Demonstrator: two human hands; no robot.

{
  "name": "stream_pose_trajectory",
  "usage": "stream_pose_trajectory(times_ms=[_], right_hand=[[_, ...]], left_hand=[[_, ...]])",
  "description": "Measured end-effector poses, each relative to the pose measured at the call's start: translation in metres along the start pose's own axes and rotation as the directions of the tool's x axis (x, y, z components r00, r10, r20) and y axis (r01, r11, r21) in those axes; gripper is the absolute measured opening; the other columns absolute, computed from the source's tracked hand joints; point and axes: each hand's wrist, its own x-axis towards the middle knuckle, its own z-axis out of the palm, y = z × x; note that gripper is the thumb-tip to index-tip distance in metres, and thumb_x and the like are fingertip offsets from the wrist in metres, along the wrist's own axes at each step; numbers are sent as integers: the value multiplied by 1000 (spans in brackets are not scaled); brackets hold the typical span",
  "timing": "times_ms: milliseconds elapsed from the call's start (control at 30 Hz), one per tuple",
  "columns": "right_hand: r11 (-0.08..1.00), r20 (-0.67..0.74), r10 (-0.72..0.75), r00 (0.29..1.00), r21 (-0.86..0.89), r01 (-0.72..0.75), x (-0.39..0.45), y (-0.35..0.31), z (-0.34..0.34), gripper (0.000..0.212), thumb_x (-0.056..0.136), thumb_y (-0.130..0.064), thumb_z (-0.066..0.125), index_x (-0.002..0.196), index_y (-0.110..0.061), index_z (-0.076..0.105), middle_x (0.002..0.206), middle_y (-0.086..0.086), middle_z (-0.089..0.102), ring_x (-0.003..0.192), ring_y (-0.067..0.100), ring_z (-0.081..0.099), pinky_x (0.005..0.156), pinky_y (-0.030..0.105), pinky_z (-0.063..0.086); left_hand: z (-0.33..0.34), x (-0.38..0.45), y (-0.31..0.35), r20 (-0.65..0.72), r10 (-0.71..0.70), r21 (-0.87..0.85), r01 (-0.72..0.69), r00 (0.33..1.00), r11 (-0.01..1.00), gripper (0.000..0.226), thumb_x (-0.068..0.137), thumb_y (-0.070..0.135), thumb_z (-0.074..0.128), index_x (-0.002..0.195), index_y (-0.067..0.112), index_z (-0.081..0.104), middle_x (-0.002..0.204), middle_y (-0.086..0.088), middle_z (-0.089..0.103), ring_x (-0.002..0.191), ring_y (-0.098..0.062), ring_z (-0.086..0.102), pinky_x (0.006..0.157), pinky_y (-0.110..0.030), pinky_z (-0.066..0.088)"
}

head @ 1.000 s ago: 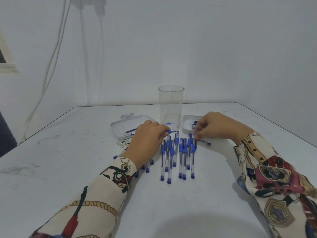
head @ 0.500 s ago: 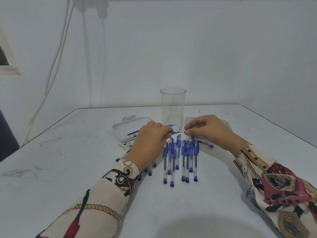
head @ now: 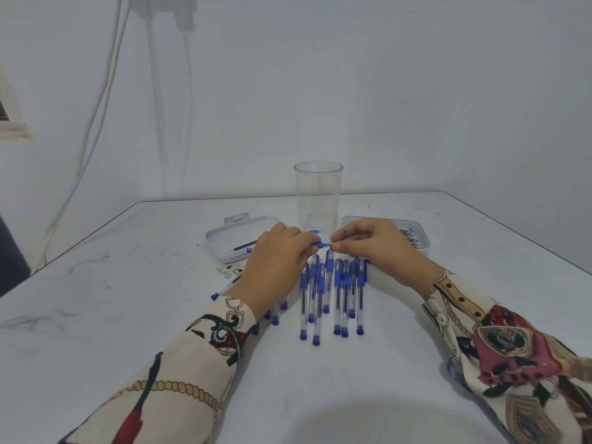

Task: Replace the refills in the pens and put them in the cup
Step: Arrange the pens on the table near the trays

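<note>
**Both hands meet on one pen in front of the cup**

We see our left hand with its fingers curled round a pen; only a short blue part of it pokes out past the fingertips. Our right hand pinches the small end of that pen between thumb and forefinger, the remaining fingers folded. The two hands almost touch, raised just above the table and just in front of the cup.

The cup is clear plastic, tall and upright. Below our hands lies a row of pens, side by side: clear barrels, blue grips, blue end caps pointing toward us. A white tray sits left of the cup with a thin blue refill in it; a second tray sits right, partly hidden by our right hand.
</note>
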Motion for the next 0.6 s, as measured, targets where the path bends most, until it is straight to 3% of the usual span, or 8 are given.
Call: stream_pose_trajectory(times_ms=[167,367,600], right_hand=[[999,40,9,999,41,-10,-1,2,1,13,79,-6,74,89,-15,73,82,4,75,77,7,70,72,15,49],[999,33,-12,999,-35,13,0,4,2,5,86,-22,68,87,-21,73,78,-2,74,76,4,64,73,21,47],[998,26,12,1000,-56,-10,0,5,4,35,96,-35,53,78,-14,74,74,3,73,59,-1,58,72,24,45]], left_hand=[[1,-1,-1,-28,10,-11,-10,1000,1000,27,97,31,44,116,22,62,99,1,66,93,-21,50,76,-32,33],[1,0,0,-49,28,-10,-29,998,1000,25,96,29,47,113,22,63,96,0,67,89,-23,52,76,-36,39],[0,-2,2,-116,87,-17,-90,989,996,21,93,25,52,108,18,66,85,-2,66,79,-25,53,68,-38,41]])
